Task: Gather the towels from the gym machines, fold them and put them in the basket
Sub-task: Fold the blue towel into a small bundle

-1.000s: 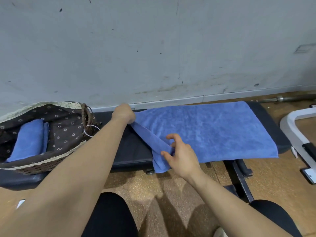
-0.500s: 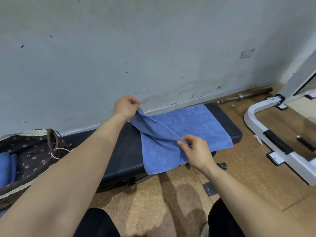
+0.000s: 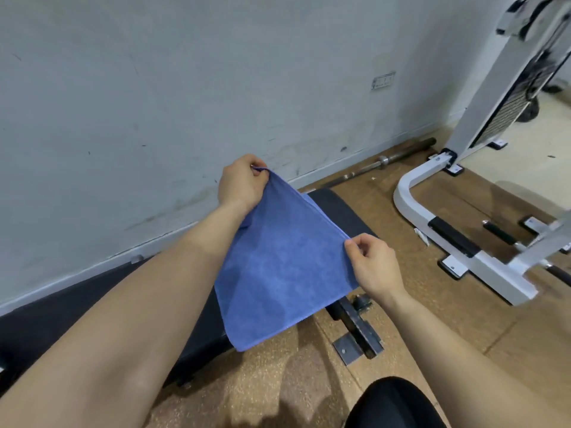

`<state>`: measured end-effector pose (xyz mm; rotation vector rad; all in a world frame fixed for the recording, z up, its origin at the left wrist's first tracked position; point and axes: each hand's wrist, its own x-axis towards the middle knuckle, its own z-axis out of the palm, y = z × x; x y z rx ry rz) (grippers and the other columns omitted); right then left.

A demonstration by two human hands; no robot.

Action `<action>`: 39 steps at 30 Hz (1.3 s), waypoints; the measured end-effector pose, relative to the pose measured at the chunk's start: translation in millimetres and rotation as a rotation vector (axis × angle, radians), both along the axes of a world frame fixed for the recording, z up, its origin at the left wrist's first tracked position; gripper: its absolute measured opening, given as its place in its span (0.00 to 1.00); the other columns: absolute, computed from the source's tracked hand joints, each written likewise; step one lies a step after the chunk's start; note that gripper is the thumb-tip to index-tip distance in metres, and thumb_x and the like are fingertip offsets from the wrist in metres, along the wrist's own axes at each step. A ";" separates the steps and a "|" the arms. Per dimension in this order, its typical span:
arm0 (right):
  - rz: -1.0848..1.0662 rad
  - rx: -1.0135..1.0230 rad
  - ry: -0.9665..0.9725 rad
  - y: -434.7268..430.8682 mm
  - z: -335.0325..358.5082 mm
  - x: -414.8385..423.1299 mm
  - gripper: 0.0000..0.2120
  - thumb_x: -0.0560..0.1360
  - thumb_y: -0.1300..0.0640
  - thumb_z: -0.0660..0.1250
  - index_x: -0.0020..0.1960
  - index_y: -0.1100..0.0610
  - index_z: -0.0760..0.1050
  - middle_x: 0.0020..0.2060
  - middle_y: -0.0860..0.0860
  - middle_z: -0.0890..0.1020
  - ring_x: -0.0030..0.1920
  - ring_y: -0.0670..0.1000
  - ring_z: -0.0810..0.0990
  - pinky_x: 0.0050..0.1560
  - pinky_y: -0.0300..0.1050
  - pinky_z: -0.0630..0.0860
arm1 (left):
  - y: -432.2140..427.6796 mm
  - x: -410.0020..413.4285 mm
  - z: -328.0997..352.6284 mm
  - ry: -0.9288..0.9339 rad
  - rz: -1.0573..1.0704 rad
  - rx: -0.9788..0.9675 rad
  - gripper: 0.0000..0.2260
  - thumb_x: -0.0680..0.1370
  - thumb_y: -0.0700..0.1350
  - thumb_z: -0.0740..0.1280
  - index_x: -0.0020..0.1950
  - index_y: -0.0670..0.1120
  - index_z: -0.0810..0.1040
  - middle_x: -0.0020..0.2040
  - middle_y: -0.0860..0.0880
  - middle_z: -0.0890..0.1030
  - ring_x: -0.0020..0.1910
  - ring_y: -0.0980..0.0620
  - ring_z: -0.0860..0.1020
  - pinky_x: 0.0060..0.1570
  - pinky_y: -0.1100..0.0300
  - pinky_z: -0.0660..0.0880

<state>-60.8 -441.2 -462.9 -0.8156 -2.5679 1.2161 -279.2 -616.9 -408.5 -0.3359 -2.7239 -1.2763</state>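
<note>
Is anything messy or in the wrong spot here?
A metal bar lies loose on the floor by the wall, not on a rack, and the wall is scuffed low down. The blue towel hangs crooked only because the left hand and right hand pinch its corners.

Blue towel (image 3: pixel 278 267) | folded double, two layers showing along its upper right edge | up over the black bench (image 3: pixel 340 208) | stretched flat between its two top corners | lower edge hanging past the bench's near side
</note>
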 end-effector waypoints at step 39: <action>0.569 -0.308 0.272 -125.9 16.4 -40.5 0.08 0.74 0.61 0.73 0.52 0.51 0.81 0.44 0.44 0.85 0.46 0.45 0.83 0.48 0.39 0.77 | -117.6 157.3 -45.4 -0.158 -0.092 0.308 0.03 0.75 0.47 0.74 0.43 0.53 0.82 0.40 0.60 0.82 0.38 0.59 0.76 0.40 0.70 0.70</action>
